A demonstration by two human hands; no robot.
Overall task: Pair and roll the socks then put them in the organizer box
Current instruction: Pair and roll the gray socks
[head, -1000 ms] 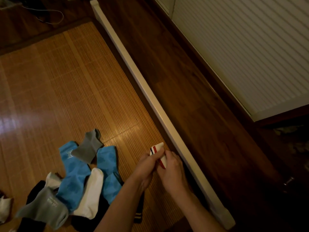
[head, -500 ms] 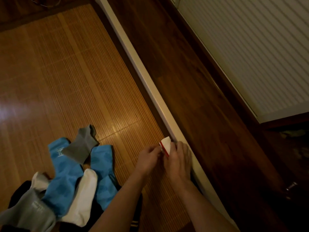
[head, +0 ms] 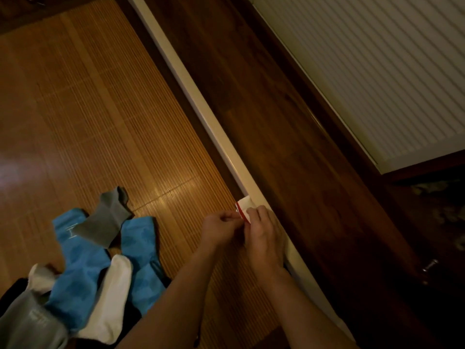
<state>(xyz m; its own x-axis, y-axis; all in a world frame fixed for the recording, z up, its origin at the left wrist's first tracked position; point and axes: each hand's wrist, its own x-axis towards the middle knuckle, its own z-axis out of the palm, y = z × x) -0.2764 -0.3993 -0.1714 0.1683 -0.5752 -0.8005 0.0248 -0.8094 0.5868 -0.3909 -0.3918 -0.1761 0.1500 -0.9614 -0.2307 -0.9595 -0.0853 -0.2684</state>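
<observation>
A white sock with red stripes (head: 244,207) is bunched between both hands, right beside the cream rail. My left hand (head: 221,229) pinches its left edge and my right hand (head: 261,234) covers it from the right. Most of this sock is hidden under my fingers. A loose heap of socks lies at the lower left on the bamboo mat: two blue socks (head: 75,260) (head: 142,250), a grey sock (head: 108,222) on top, a white sock (head: 110,298), another grey sock (head: 27,321), and black fabric underneath. No organizer box shows.
A bamboo mat (head: 100,122) covers the surface. A long cream rail (head: 211,127) runs diagonally along its right edge. Beyond it lies dark wooden floor (head: 289,147), then a white slatted panel (head: 377,71) at the upper right.
The view has drifted, so the sock heap sits lower left. Both hands have moved with the striped sock towards the cream rail, and less of it shows between the fingers.
</observation>
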